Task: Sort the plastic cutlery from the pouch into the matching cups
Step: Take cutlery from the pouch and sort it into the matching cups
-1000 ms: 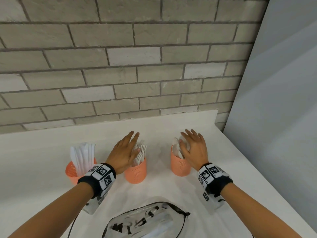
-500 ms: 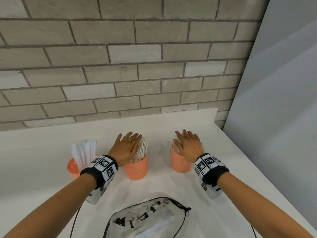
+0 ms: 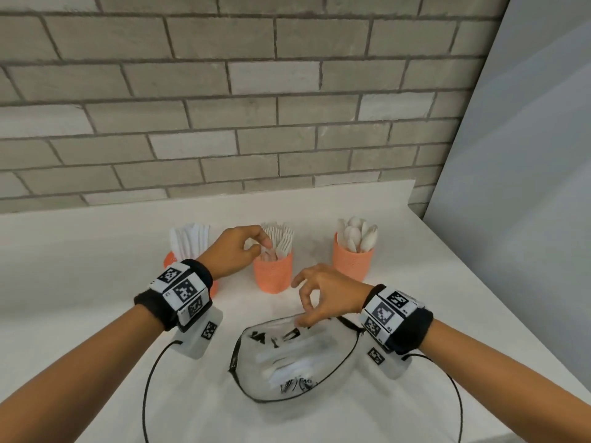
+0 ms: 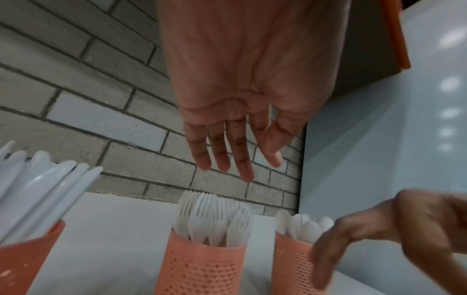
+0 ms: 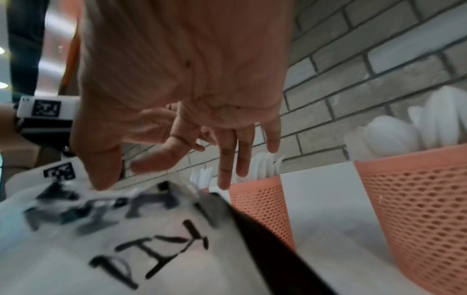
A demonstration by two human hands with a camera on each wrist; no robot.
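Observation:
Three orange mesh cups stand in a row on the white counter: the knife cup (image 3: 171,260) on the left, the fork cup (image 3: 273,276) in the middle, the spoon cup (image 3: 353,265) on the right. A clear pouch (image 3: 297,356) with black lettering and white cutlery inside lies in front of them. My left hand (image 3: 252,247) hovers at the fork cup's near left rim, fingers relaxed and empty in the left wrist view (image 4: 235,159). My right hand (image 3: 303,314) reaches down to the pouch's far edge, thumb and fingertips spread over it (image 5: 161,181), holding nothing.
A grey brick wall (image 3: 287,123) runs close behind the cups. A pale panel (image 3: 527,187) closes the right side, where the counter (image 3: 96,266) ends. Thin black cables (image 3: 150,378) loop from my wrist units beside the pouch.
Both hands have come off the tops of the cups. The right hand has drawn back and down to the pouch; the left has slid to the fork cup's near left rim.

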